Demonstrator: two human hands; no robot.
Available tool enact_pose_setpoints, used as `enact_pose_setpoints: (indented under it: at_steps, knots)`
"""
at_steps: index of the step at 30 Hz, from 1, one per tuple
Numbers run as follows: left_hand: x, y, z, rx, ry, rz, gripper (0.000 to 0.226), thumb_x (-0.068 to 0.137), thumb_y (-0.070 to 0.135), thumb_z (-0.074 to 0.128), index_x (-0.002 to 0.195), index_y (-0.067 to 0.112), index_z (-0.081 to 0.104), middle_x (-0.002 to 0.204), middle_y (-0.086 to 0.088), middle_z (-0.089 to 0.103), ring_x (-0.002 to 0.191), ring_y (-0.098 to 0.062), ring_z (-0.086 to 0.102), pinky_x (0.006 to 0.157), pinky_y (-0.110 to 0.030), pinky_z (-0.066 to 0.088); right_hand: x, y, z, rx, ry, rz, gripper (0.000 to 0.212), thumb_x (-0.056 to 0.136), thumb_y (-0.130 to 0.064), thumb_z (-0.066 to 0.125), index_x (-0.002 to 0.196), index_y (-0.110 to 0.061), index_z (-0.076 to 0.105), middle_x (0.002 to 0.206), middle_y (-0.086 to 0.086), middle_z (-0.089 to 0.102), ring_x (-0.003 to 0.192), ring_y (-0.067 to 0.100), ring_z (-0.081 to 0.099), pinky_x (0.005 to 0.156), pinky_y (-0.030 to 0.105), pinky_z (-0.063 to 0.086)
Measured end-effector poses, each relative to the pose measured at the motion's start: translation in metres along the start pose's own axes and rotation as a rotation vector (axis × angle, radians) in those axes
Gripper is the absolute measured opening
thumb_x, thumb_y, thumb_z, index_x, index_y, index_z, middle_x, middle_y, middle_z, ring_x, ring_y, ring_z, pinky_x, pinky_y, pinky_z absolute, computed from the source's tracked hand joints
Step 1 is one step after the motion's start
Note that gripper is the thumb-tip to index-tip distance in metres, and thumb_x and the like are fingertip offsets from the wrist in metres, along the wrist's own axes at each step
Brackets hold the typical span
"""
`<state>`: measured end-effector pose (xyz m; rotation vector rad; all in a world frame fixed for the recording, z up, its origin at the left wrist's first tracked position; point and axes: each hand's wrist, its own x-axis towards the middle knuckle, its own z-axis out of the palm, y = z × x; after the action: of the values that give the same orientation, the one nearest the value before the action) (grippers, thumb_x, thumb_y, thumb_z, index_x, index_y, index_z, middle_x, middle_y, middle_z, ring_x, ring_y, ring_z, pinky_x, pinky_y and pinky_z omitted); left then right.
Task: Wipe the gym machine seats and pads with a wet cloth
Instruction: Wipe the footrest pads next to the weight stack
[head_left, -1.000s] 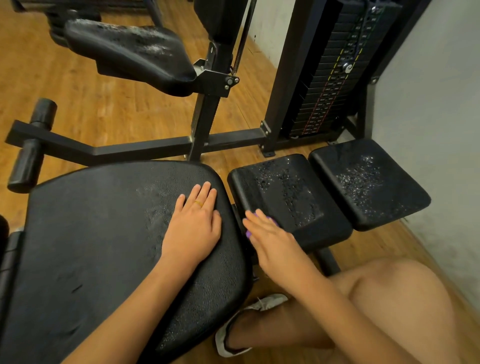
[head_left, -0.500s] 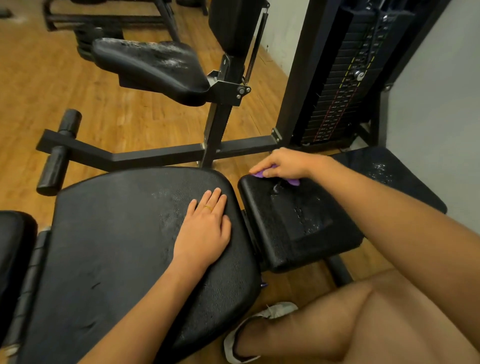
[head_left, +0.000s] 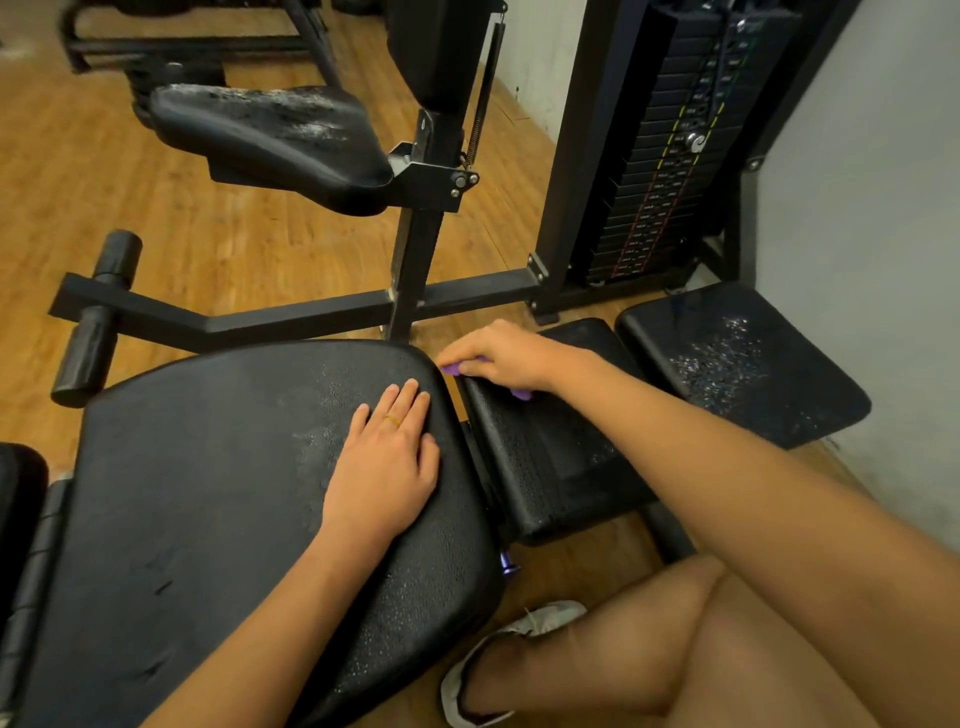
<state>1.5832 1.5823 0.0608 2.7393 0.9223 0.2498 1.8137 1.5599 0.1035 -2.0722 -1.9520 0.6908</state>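
Spreading under everything is the wooden floor (head_left: 249, 249), with a grey wall (head_left: 872, 208) on the right. The large black seat (head_left: 208, 493) fills the near left, its textured cover scuffed and speckled with damp. A weight stack (head_left: 670, 156) stands far right in its black frame, and a second seat (head_left: 270, 135), streaked pale on top, sits at the far left on an upright post. Two smaller pads lie right of the large seat. The right pad (head_left: 743, 364) by the wall carries a patch of water droplets. The middle pad (head_left: 545, 457) looks smoother and darker. A bare knee and a pale shoe (head_left: 498, 639) show at the near edge.

The left grip (head_left: 384, 462) lies flat on the large seat near its right edge, fingers straight and together, holding nothing. The right grip (head_left: 498, 356) is at the far left corner of the middle pad, fingers curled down over a purple cloth (head_left: 452, 369), which peeks out at both sides of the palm and presses against the pad. A thin gold ring (head_left: 392, 421) sits on one left finger.
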Motion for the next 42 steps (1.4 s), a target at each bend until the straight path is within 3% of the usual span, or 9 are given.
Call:
enact_pose_setpoints:
  at_steps: [4, 6, 9, 11, 15, 23, 35, 39, 42]
  knots:
    - [-0.001, 0.002, -0.002, -0.008, -0.004, 0.001, 0.061, 0.096, 0.038, 0.025, 0.153, 0.016, 0.036, 0.162, -0.002, 0.027, 0.151, -0.018, 0.018, 0.122, -0.039, 0.01, -0.043, 0.049, -0.02, 0.043, 0.09, 0.115, 0.038, 0.098, -0.017, 0.057, 0.131, -0.036, 0.061, 0.138, -0.016, 0.056, 0.125, 0.008, 0.055, 0.108, 0.029, 0.04]
    - [0.001, 0.002, -0.002, -0.007, -0.006, 0.004, 0.062, 0.097, 0.039, 0.025, 0.153, 0.017, 0.035, 0.162, -0.001, 0.026, 0.152, -0.018, 0.017, 0.122, -0.039, 0.01, -0.064, 0.076, -0.035, 0.097, 0.19, 0.23, 0.039, 0.098, -0.021, 0.058, 0.122, -0.051, 0.062, 0.131, -0.022, 0.059, 0.101, 0.024, 0.07, 0.087, 0.042, 0.058]
    - [-0.001, -0.002, -0.001, 0.001, -0.001, -0.003, 0.062, 0.096, 0.039, 0.025, 0.153, 0.016, 0.037, 0.162, -0.002, 0.028, 0.151, -0.019, 0.019, 0.122, -0.041, 0.013, -0.081, 0.093, -0.042, 0.146, 0.293, 0.384, 0.031, 0.101, -0.023, 0.053, 0.124, -0.041, 0.063, 0.107, -0.023, 0.069, 0.061, 0.029, 0.07, 0.064, 0.034, 0.059]
    - [-0.002, -0.002, -0.001, 0.0, -0.006, -0.006, 0.062, 0.096, 0.038, 0.025, 0.152, 0.016, 0.037, 0.161, -0.002, 0.029, 0.151, -0.019, 0.02, 0.122, -0.042, 0.014, -0.089, 0.094, -0.034, 0.141, 0.369, 0.42, 0.034, 0.102, -0.023, 0.049, 0.133, -0.035, 0.058, 0.118, -0.016, 0.069, 0.088, 0.028, 0.072, 0.086, 0.039, 0.057]
    - [0.003, 0.001, -0.002, -0.009, -0.002, 0.01, 0.062, 0.096, 0.039, 0.025, 0.152, 0.016, 0.037, 0.161, -0.003, 0.029, 0.151, -0.02, 0.02, 0.122, -0.043, 0.015, -0.107, 0.098, -0.004, 0.1, 0.465, 0.413, 0.043, 0.103, -0.02, 0.045, 0.145, -0.027, 0.046, 0.153, -0.01, 0.04, 0.142, 0.013, 0.036, 0.12, 0.043, 0.022]
    - [0.001, 0.0, 0.002, -0.005, -0.005, 0.005, 0.061, 0.096, 0.038, 0.026, 0.151, 0.014, 0.04, 0.16, -0.004, 0.032, 0.15, -0.021, 0.024, 0.121, -0.045, 0.019, -0.156, 0.072, 0.025, 0.008, 0.472, 0.418, 0.045, 0.104, -0.017, 0.044, 0.148, -0.019, 0.041, 0.155, -0.009, 0.033, 0.145, 0.006, 0.024, 0.115, 0.02, 0.014]
    - [0.0, 0.002, -0.007, -0.014, -0.02, 0.006, 0.062, 0.097, 0.039, 0.024, 0.154, 0.016, 0.034, 0.162, -0.002, 0.026, 0.152, -0.019, 0.018, 0.122, -0.042, 0.012, -0.125, 0.081, 0.007, 0.029, 0.461, 0.436, 0.045, 0.104, -0.021, 0.043, 0.149, -0.026, 0.04, 0.157, -0.011, 0.032, 0.144, 0.016, 0.032, 0.117, 0.051, 0.029]
    - [0.001, 0.001, -0.004, -0.005, -0.01, 0.01, 0.062, 0.096, 0.038, 0.026, 0.151, 0.013, 0.039, 0.16, -0.005, 0.031, 0.15, -0.022, 0.023, 0.122, -0.046, 0.019, -0.203, 0.05, 0.041, -0.011, 0.463, 0.449, 0.047, 0.103, -0.014, 0.045, 0.149, -0.022, 0.041, 0.156, -0.011, 0.032, 0.146, 0.009, 0.026, 0.117, 0.027, 0.02]
    - [0.003, 0.004, -0.001, 0.003, -0.012, 0.014, 0.061, 0.096, 0.037, 0.026, 0.15, 0.012, 0.041, 0.159, -0.006, 0.033, 0.149, -0.023, 0.025, 0.121, -0.047, 0.021, -0.225, 0.044, 0.053, -0.02, 0.486, 0.462, 0.046, 0.102, -0.012, 0.046, 0.147, -0.018, 0.044, 0.155, -0.009, 0.035, 0.146, 0.009, 0.027, 0.118, 0.027, 0.023]
